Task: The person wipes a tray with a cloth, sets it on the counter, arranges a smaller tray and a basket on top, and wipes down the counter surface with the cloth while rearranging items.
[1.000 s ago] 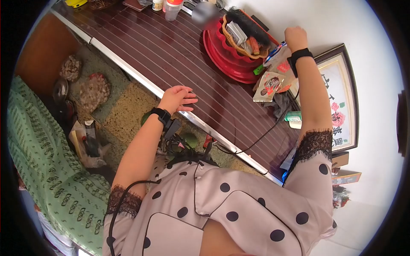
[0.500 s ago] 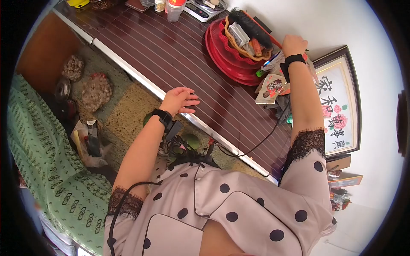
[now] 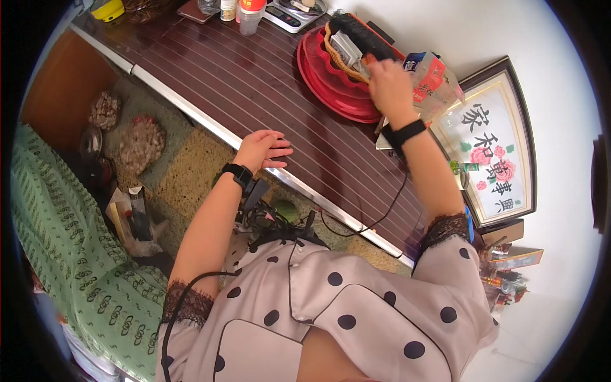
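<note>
My right hand is over the near edge of a wicker basket. Its fingers are bent down at an orange, carrot-like thing; the fingertips are partly hidden, and what they grip cannot be made out. The basket rests on stacked red plastic dishes and holds small pale packets. A black-bristled brush lies along its far side. My left hand hovers at the table's front edge, fingers apart, holding nothing.
A printed plastic bag stands beside my right hand, near a framed calligraphy picture. Farther along the striped table are a scale and a clear cup. A black cable crosses the front edge. Filled bags sit on the floor.
My right hand has moved left from the wall side of the basket onto its near edge. The printed bag now shows beside it. My left hand stays in nearly the same pose.
</note>
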Demonstrator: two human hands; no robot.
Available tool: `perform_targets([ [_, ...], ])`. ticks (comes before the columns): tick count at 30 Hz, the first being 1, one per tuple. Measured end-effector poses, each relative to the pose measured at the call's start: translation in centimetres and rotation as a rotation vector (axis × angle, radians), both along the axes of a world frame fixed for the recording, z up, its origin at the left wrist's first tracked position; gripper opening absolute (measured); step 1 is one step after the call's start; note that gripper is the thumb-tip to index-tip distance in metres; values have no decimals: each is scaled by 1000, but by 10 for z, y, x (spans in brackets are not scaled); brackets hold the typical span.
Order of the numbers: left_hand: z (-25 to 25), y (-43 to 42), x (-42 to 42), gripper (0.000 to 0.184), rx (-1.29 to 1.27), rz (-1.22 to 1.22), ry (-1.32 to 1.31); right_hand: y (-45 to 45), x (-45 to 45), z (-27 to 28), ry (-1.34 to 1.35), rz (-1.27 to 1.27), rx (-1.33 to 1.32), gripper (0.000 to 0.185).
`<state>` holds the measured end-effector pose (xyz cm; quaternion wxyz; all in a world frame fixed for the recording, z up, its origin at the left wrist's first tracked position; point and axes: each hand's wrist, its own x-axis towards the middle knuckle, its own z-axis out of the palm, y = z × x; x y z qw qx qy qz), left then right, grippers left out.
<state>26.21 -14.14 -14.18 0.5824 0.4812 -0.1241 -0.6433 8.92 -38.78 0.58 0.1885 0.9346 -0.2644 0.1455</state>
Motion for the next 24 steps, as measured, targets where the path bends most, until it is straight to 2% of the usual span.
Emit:
perform_targets([
  [4,5,-1,-2,31,13,-16,-22,21,-38,-37,-177,-129,278,29],
  [7,4,-1,-1,31,14,-33,-15,-2,-69,-52,-165,-70,152,33],
  [13,2,-1,-3,31,15,3,-16,-28,-96,-47,-61,-139,305,37],
  [16,2,-1,-5,31,10,-1,-29,-33,-103,-44,-9,-147,346,32],
  [18,4,-1,-6,32,13,12,-53,-37,-109,-39,145,-233,369,21],
  [21,11,0,-8,33,34,25,-65,-42,-119,-31,67,-157,471,12],
  [22,10,0,-8,34,35,21,-64,-44,-121,-27,64,-161,455,12],
  [24,8,0,-7,34,32,18,-59,-47,-125,-21,41,-99,593,13],
])
